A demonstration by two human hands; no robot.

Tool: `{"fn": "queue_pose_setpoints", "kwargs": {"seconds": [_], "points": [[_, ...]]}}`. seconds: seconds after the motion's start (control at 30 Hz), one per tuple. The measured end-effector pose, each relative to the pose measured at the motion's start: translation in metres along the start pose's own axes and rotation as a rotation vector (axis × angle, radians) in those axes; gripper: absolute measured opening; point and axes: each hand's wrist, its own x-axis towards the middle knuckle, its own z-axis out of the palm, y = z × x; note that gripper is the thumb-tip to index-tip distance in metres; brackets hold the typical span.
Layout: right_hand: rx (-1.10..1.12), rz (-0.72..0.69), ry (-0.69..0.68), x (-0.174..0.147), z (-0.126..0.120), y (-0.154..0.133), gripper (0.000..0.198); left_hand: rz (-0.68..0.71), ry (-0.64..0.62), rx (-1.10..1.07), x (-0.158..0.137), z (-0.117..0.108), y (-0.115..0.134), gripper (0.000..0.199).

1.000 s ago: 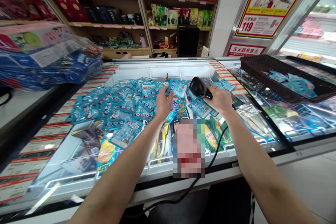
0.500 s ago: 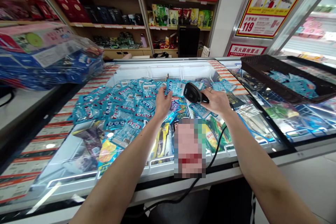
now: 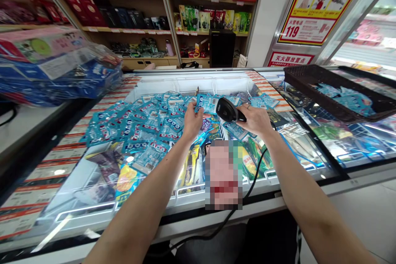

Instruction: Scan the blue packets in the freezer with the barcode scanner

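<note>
My left hand (image 3: 193, 120) pinches the left edge of a small blue packet (image 3: 208, 104), whose printed barcode faces me. A black barcode scanner (image 3: 228, 110) is gripped in my right hand (image 3: 255, 119), its head right at the packet's right side. Whether scanner and packet touch, I cannot tell. From the scanner a black cable (image 3: 257, 169) runs down over the front edge. Many similar blue packets (image 3: 148, 121) lie heaped on the glass top to the left of my hands, and a few (image 3: 264, 101) lie to the right.
Beneath the glass lid of the chest freezer (image 3: 185, 75) are bagged goods in wire baskets. A pixelated patch (image 3: 223, 175) covers something at the front. At right stands a dark brown basket (image 3: 337, 90) holding blue packets; at left, plastic-wrapped boxes (image 3: 55, 66). Stocked shelves (image 3: 123, 31) line the back.
Almost nothing differs. The blue packet in my left hand is tilted slightly differently, while the scanner in my right hand stays nearly in place.
</note>
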Motion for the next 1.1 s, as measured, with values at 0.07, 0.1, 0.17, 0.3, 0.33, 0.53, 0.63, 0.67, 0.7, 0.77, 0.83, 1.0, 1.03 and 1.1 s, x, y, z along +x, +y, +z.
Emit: {"fn": "queue_pose_setpoints", "kwargs": {"seconds": [0.07,0.1,0.17,0.3,0.33,0.53,0.63,0.67,0.7,0.77,0.83,1.0,1.03,1.1], "points": [[0.0,-0.001,0.003,0.0,0.0,0.0,0.037,0.004,-0.002,0.011,-0.001,0.0,0.001,0.037],[0.002,-0.003,0.007,0.0,0.0,0.0,0.036,0.005,-0.005,0.014,-0.001,0.0,0.001,0.037],[0.008,-0.006,0.015,0.0,0.001,0.0,0.036,0.002,-0.011,0.018,-0.001,0.0,0.002,0.036],[0.01,-0.003,0.015,0.0,0.002,0.0,0.036,0.0,-0.019,0.031,-0.001,0.0,0.003,0.037],[0.011,-0.004,0.017,0.0,0.002,0.001,0.036,0.003,-0.019,0.033,-0.001,0.0,0.002,0.037],[0.007,-0.023,0.018,0.001,0.002,0.0,0.037,0.011,-0.018,0.037,0.0,-0.001,0.001,0.039],[0.001,-0.024,0.018,0.0,0.001,0.0,0.038,0.01,-0.027,0.017,-0.001,0.0,0.001,0.039],[0.001,-0.022,0.021,0.0,0.001,0.0,0.038,0.007,-0.027,0.012,-0.001,0.0,0.001,0.04],[0.003,-0.022,0.024,0.0,0.001,0.0,0.038,0.003,-0.025,0.009,-0.001,0.0,0.001,0.04],[0.005,-0.021,0.032,0.0,0.001,0.0,0.036,-0.008,-0.024,0.005,-0.002,0.0,0.002,0.041],[0.004,-0.018,0.042,0.0,0.001,0.001,0.035,-0.009,-0.023,0.012,-0.002,0.0,0.004,0.042],[0.004,-0.005,0.07,0.0,0.0,0.001,0.034,0.043,0.084,0.276,0.007,-0.016,0.012,0.041],[0.006,-0.004,0.07,0.0,0.0,0.001,0.034,0.059,0.119,0.34,0.01,-0.022,0.012,0.039],[0.013,0.003,0.065,0.0,-0.001,0.001,0.035,0.05,0.165,0.456,0.013,-0.035,0.012,0.036]]}}
